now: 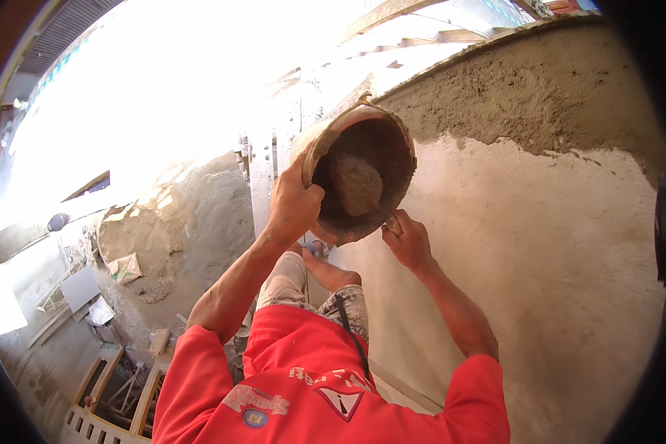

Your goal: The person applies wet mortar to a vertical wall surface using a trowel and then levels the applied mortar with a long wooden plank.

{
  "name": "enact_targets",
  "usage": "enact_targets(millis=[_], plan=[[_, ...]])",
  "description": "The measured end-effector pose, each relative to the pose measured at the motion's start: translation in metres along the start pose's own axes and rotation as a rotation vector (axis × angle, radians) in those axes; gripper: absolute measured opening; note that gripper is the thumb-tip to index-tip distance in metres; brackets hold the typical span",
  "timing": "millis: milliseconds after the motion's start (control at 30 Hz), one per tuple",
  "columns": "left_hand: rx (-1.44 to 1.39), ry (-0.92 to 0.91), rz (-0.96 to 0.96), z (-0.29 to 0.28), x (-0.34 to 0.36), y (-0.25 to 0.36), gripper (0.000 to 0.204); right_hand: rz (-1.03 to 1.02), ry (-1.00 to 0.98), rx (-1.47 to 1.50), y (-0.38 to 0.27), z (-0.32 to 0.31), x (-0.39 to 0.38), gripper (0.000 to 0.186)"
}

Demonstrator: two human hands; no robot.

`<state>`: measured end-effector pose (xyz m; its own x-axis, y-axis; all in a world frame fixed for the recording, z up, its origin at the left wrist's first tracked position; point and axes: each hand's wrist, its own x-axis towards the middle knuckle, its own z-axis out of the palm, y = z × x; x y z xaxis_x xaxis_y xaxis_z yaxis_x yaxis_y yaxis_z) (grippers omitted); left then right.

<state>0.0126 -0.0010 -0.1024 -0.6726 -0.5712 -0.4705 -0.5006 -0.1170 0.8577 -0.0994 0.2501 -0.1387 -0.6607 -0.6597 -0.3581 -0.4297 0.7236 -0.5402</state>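
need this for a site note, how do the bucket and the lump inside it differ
Shape: the bucket has a rounded rim, while the lump is irregular.
Size: the bucket is larger; the lump takes up only part of its opening.
Shade: the bucket's inner wall is darker, the lump a lighter grey-brown.
Hold: the left hand grips the bucket's rim, but no hand touches the lump.
Shared: both have brownish surfaces inside the opening.

— Left hand [296,198]?
— Grips the rim of a round, dirt-caked bucket [397,145].
— Contents?
— Rough grey-brown lump [357,185].
— Right hand [410,243]?
— Wrapped round a short tan handle [394,225] beside the rim.
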Motion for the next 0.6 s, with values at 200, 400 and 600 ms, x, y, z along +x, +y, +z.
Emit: enact_targets(millis=[200,400,600], plan=[[-0.193,0.082,0.014,-0.012,0.014,-0.03,0.06,0.01,-0.014,-0.071,-0.02,-0.037,0.013,0.032],[-0.175,0.221,-0.015,-0.032,0.025,-0.071,0.062,-0.048,-0.095,0.046,-0.095,-0.099,0.032,0.037],[-0.143,0.324,-0.028,-0.06,0.021,-0.103,0.06,-0.075,-0.329,0.218,-0.123,-0.143,0.057,0.043]])
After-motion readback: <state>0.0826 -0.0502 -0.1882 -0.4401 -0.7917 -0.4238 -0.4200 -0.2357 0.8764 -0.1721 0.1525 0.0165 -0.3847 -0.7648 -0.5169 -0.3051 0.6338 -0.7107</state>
